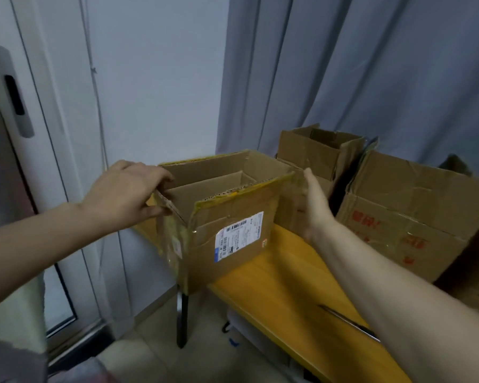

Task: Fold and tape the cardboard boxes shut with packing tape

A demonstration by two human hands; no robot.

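- I see the open cardboard box [227, 233] at frame centre, upright on the table's [288, 286] left corner, with its long axis running toward the upper right.
- My left hand [125, 192] reaches in from the left, fingers pinching the left rim flap.
- My right hand [314, 205] stands edge-up against the right wall, fingers straight and together.

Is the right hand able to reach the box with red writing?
Probably yes. The right hand is open beside the labelled box that the left hand grips; the box with red writing sits close by, nothing between.
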